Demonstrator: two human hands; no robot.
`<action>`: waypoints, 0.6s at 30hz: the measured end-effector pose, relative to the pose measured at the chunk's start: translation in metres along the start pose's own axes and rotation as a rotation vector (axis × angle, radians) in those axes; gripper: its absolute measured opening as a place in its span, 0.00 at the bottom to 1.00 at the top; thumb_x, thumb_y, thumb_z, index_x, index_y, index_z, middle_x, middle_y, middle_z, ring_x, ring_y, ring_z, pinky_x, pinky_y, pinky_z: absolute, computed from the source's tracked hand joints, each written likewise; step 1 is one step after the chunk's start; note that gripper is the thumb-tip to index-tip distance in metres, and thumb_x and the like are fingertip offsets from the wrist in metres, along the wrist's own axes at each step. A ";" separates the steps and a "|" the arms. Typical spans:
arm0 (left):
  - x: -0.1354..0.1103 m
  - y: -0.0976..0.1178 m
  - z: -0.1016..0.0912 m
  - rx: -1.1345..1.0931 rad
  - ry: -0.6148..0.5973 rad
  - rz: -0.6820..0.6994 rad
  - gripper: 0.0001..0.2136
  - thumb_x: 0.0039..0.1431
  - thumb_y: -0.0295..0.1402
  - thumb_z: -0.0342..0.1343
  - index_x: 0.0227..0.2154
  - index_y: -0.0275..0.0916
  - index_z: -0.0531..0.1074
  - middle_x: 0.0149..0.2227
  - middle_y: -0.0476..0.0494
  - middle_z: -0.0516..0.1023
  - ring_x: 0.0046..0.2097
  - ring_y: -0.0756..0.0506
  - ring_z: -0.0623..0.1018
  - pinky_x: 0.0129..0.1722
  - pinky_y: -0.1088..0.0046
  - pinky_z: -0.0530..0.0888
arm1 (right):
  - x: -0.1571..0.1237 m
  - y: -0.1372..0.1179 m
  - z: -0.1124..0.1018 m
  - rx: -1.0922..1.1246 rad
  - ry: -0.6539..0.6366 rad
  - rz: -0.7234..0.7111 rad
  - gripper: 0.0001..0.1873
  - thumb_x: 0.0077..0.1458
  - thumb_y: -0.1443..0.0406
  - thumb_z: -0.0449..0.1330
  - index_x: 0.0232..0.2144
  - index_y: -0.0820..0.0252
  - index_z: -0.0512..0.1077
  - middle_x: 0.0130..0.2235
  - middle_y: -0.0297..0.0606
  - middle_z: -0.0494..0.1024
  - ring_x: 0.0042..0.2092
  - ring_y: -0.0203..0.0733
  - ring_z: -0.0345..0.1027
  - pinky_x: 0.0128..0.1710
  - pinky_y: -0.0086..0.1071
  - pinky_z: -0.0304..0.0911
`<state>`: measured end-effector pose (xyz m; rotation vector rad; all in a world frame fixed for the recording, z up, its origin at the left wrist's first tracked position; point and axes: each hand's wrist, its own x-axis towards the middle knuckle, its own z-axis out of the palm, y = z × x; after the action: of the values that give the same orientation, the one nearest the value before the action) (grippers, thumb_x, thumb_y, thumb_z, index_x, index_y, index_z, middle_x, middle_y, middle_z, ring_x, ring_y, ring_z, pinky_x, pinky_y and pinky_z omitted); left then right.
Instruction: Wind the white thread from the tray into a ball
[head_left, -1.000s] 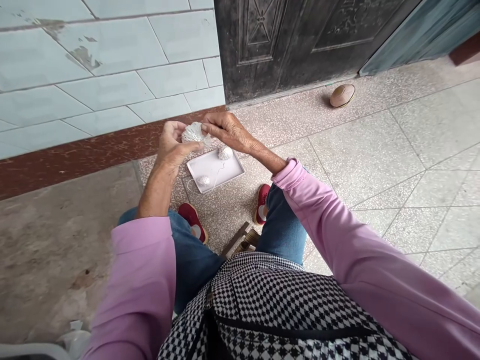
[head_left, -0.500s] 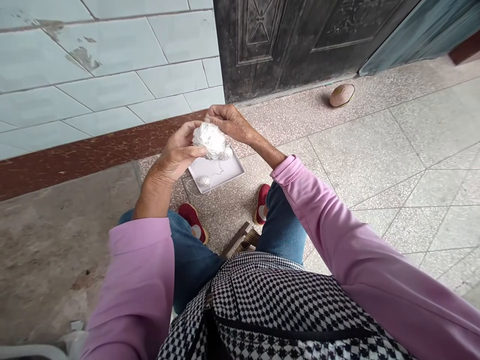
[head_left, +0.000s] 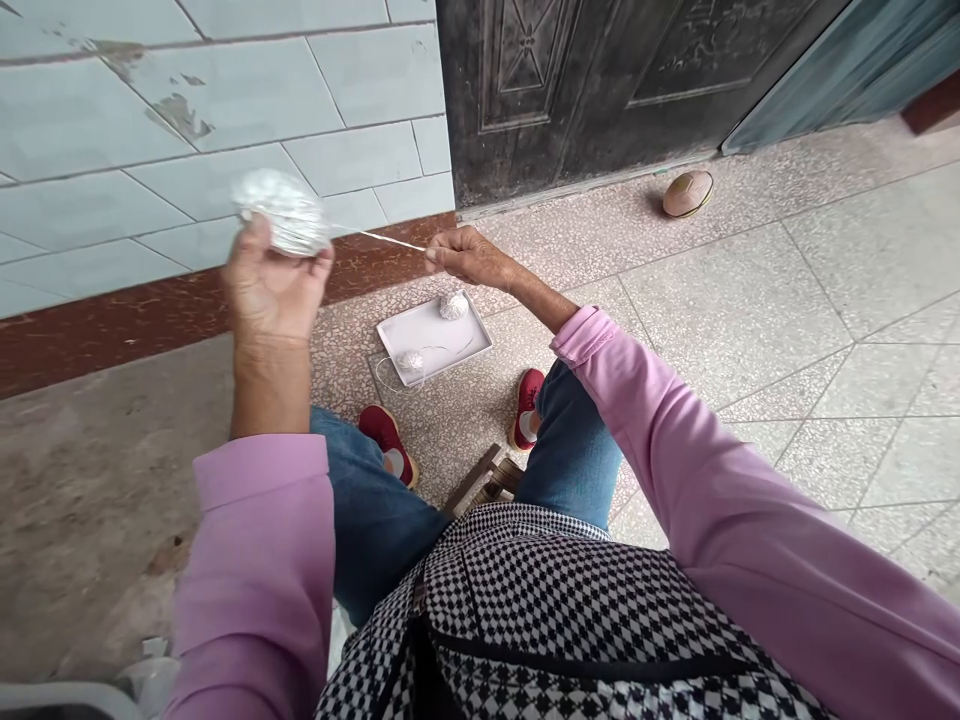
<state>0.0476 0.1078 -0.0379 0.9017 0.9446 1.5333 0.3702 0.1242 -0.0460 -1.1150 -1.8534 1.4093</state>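
Observation:
My left hand [head_left: 276, 285] is raised on the left, its fingers closed round a big white ball of yarn [head_left: 281, 208], which is blurred by motion. From that ball a strand of white yarn [head_left: 393, 241] runs taut to the right. My right hand [head_left: 471, 257] pinches the strand's other end between thumb and fingers. Below, on the floor, lies a shallow pale tray [head_left: 397, 333]. One small white yarn ball [head_left: 454, 305] rests in its far right corner. Another small ball [head_left: 409, 360] sits near its front left edge, with a loose thread looping over the rim.
My red shoes [head_left: 387, 440] stand on either side of a small wooden stool edge [head_left: 474, 478]. A tiled wall [head_left: 217, 180] rises at the left, beside a dark carved door [head_left: 555, 90]. A worn brownish ball [head_left: 687, 193] lies on the floor by the doorway.
My left hand has moved left and up with the big yarn ball, away from my right hand. A taut strand now stretches between them, and the tray shows more fully.

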 end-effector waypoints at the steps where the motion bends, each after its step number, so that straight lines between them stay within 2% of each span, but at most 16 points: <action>1: 0.008 0.002 -0.013 -0.006 0.112 0.033 0.42 0.35 0.60 0.88 0.48 0.50 0.73 0.67 0.39 0.87 0.80 0.26 0.73 0.63 0.50 0.88 | -0.003 0.001 -0.007 0.003 0.014 0.019 0.35 0.86 0.36 0.68 0.36 0.55 0.76 0.23 0.25 0.58 0.34 0.37 0.54 0.38 0.40 0.57; 3: 0.021 0.007 -0.040 0.042 0.295 0.044 0.44 0.33 0.64 0.84 0.49 0.50 0.70 0.70 0.40 0.85 0.82 0.28 0.73 0.63 0.54 0.88 | -0.009 0.006 -0.023 0.005 0.051 0.043 0.38 0.87 0.33 0.72 0.38 0.56 0.76 0.24 0.23 0.56 0.33 0.36 0.51 0.34 0.35 0.55; 5: 0.032 0.012 -0.066 0.078 0.357 0.013 0.44 0.32 0.62 0.85 0.48 0.51 0.68 0.68 0.43 0.86 0.84 0.29 0.71 0.65 0.54 0.88 | -0.014 0.014 -0.042 0.004 0.103 0.052 0.39 0.87 0.32 0.73 0.37 0.55 0.73 0.24 0.22 0.53 0.32 0.35 0.49 0.31 0.31 0.51; 8: 0.040 0.021 -0.095 0.058 0.475 -0.002 0.45 0.24 0.58 0.86 0.45 0.51 0.67 0.62 0.45 0.88 0.84 0.29 0.72 0.66 0.52 0.88 | -0.022 0.029 -0.070 0.004 0.169 0.061 0.35 0.85 0.37 0.76 0.37 0.53 0.72 0.24 0.23 0.54 0.29 0.35 0.45 0.27 0.30 0.44; 11: 0.038 0.032 -0.110 0.110 0.610 -0.007 0.40 0.29 0.57 0.79 0.46 0.52 0.69 0.70 0.44 0.87 0.84 0.30 0.74 0.75 0.50 0.86 | -0.036 0.041 -0.096 0.002 0.262 0.070 0.32 0.83 0.44 0.79 0.34 0.50 0.70 0.21 0.23 0.52 0.26 0.36 0.42 0.24 0.30 0.40; 14: 0.028 0.047 -0.119 0.145 0.707 -0.038 0.34 0.35 0.53 0.72 0.48 0.53 0.71 0.76 0.46 0.84 0.84 0.37 0.77 0.85 0.56 0.78 | -0.058 0.052 -0.120 -0.041 0.379 0.133 0.30 0.83 0.56 0.79 0.32 0.50 0.67 0.21 0.22 0.52 0.24 0.35 0.43 0.24 0.30 0.42; 18: 0.011 0.063 -0.133 0.289 0.789 -0.094 0.25 0.44 0.51 0.66 0.46 0.54 0.69 0.72 0.50 0.88 0.84 0.40 0.79 0.85 0.56 0.79 | -0.091 0.071 -0.155 -0.236 0.517 0.264 0.24 0.86 0.72 0.68 0.32 0.55 0.72 0.23 0.27 0.63 0.27 0.36 0.51 0.29 0.29 0.50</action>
<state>-0.0995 0.0970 -0.0330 0.4109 1.7781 1.7198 0.5624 0.1292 -0.0626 -1.7067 -1.5573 0.9165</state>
